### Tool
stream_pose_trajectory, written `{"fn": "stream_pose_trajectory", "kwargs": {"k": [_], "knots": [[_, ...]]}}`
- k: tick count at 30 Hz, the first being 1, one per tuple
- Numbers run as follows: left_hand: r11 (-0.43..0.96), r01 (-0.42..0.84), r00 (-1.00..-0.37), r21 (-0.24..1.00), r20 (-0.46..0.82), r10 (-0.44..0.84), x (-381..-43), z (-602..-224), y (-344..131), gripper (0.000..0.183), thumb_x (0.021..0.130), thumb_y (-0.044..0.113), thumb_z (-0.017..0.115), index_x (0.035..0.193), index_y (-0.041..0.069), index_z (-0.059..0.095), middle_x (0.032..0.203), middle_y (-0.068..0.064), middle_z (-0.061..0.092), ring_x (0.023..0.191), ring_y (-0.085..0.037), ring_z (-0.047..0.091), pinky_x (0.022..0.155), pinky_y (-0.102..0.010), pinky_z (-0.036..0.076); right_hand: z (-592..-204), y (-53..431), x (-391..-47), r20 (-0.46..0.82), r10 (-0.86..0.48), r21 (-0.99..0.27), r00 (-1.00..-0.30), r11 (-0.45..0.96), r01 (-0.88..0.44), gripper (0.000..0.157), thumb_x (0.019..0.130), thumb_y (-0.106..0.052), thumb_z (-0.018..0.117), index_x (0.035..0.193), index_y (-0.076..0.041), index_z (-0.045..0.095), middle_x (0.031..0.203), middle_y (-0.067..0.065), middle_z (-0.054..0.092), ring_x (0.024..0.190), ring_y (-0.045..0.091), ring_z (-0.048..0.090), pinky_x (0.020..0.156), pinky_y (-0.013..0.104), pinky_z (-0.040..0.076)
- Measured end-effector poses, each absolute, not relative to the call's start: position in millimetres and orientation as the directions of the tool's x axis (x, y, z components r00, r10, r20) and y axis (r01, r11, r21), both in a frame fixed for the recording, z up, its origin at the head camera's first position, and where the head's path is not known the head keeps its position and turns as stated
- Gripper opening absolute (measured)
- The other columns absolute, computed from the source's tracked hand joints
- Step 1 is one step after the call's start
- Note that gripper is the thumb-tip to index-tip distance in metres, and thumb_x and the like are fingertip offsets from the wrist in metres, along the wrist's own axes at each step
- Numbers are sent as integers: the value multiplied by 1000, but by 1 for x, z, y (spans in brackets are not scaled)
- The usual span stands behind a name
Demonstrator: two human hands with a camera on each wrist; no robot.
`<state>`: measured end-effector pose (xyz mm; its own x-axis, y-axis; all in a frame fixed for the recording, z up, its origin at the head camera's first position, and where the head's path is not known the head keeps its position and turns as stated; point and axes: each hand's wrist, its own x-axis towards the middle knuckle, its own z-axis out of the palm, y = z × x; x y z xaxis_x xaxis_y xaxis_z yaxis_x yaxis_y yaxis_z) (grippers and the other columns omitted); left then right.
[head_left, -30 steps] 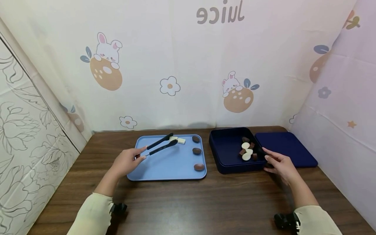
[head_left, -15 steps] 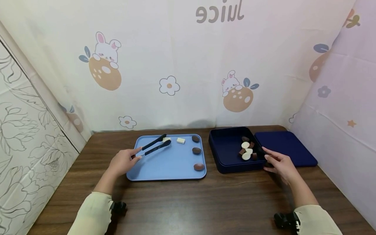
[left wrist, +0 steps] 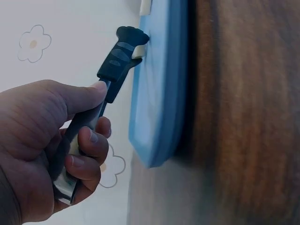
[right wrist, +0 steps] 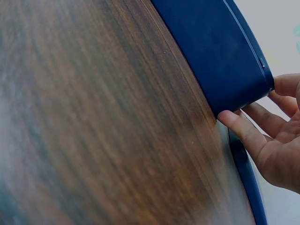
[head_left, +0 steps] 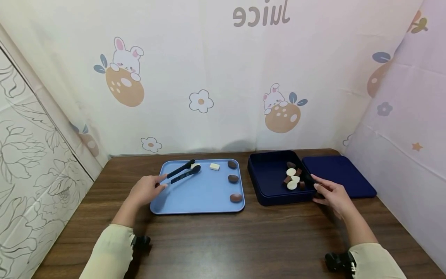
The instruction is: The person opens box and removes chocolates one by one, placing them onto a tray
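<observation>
My left hand [head_left: 145, 190] holds black-tipped metal tongs [head_left: 180, 169] over the light blue tray [head_left: 202, 197]. The tong tips lie either side of a small white chocolate piece [head_left: 195, 165] near the tray's back edge. In the left wrist view, thumb and curled fingers wrap the tongs' metal arms [left wrist: 68, 154]. A second white chocolate piece [head_left: 214, 167] lies to the right. Three brown egg-shaped chocolates [head_left: 233, 178] line the tray's right side. My right hand [head_left: 331, 195] grips the front right corner of a navy box [head_left: 268, 182], thumb and fingers against its wall and rim.
Inside the box, white discs [head_left: 292, 185] and brown chocolate pieces [head_left: 287, 180] cluster at the right. A flat navy lid [head_left: 343, 176] lies right of the box. Brown wooden table [head_left: 226, 240] spreads in front; a printed curtain [head_left: 230, 116] hangs behind.
My left hand and the tongs have moved left, and the white chocolate piece between the tips has shifted left with them, widening its gap from the other one. My right hand stays put.
</observation>
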<state>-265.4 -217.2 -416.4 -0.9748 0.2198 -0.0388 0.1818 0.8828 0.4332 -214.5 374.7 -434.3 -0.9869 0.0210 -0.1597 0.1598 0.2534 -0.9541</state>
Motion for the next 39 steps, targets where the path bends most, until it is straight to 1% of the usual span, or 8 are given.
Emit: {"fn": "stream_pose_trajectory", "kwargs": {"k": [2,5,8,16,23,27,30,39], "knots": [[880,177,-973,441,-57,224,-266,-414,-217,47,96,24,63,141,9,54,70,-5,54,61,-18,47,52,-32,39,-435,375,-215,-161,23,-955,-987,248,161,57,104,-28,48,153,-9,28,156,27,15,139,42,21,84,36,53],[876,170,-972,451,-70,224,-267,-410,-216,48,96,23,64,140,7,54,90,-12,66,69,-19,51,55,-32,40,-435,375,-215,-160,26,-956,-987,246,162,57,104,-29,49,153,-9,28,156,27,16,138,42,22,84,36,53],[869,159,-972,468,-78,220,-267,-408,-215,49,96,24,64,140,5,54,104,-16,66,76,-21,53,58,-32,41,-436,376,-215,-158,29,-955,-987,250,160,57,103,-31,50,153,-11,29,155,28,17,137,41,24,84,35,53],[852,135,-978,506,-69,196,-265,-407,-217,50,95,26,66,139,6,55,102,-14,65,81,-23,53,61,-32,43,-437,377,-216,-158,23,-954,-987,255,159,58,103,-31,50,153,-11,29,155,27,17,136,39,26,84,35,53],[825,164,-980,541,-7,199,-264,-404,-217,48,94,25,66,137,4,57,113,-20,64,84,-25,54,64,-33,46,-437,377,-216,-157,23,-954,-987,255,157,58,103,-31,50,153,-10,29,155,28,17,137,40,25,84,35,54],[795,163,-981,585,8,196,-260,-405,-215,49,94,26,66,138,7,57,95,-14,64,78,-22,52,60,-33,44,-437,377,-216,-155,23,-953,-988,261,156,58,103,-32,50,152,-10,29,155,28,18,135,38,28,84,35,54],[763,160,-980,626,11,196,-257,-407,-212,49,94,27,67,138,10,57,78,-7,55,68,-20,48,54,-31,39,-436,377,-216,-153,21,-953,-988,262,153,58,103,-31,50,152,-10,29,155,28,18,135,38,29,84,35,54],[683,212,-966,699,43,256,-252,-420,-199,48,90,25,72,135,13,61,77,-4,55,65,-19,44,52,-28,37,-436,377,-216,-160,19,-953,-987,256,159,58,104,-29,49,153,-8,27,156,28,16,138,43,23,84,35,53]]}}
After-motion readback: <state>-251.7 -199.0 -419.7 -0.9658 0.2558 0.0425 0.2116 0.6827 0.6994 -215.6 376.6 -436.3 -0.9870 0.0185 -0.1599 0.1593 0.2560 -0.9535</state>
